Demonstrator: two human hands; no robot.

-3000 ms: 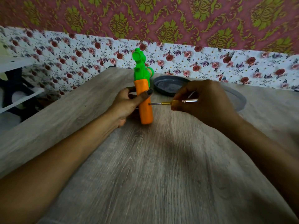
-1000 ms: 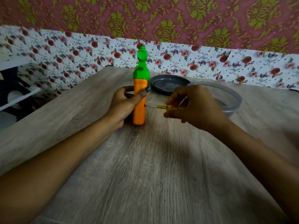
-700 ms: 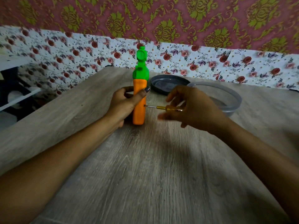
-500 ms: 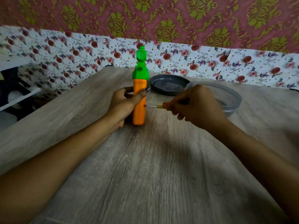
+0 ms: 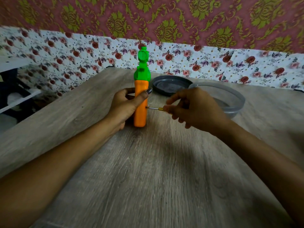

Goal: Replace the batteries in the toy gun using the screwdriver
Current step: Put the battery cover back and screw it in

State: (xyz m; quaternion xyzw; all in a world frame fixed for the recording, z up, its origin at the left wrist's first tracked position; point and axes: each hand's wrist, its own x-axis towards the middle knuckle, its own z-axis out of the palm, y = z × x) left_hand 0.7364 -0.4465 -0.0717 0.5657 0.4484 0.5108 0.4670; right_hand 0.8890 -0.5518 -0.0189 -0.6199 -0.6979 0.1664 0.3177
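Toy gun (image 5: 140, 111) upright on table (image 5: 148, 178), left hand (image 5: 126, 107) wrapped round it | right hand (image 5: 194, 109) pinches screwdriver (image 5: 155, 108), tip in its side | fingers (image 5: 171, 100) re-set since last turn: screw probably still loosening.

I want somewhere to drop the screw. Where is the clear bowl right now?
In the head view, the clear bowl sits on the table right of centre, just behind the right hand, the grey lid at its left.

The light is dim and soft, the arms throw wide shadows on the worktop (image 5: 148, 178), and the edges look blurred and bent.
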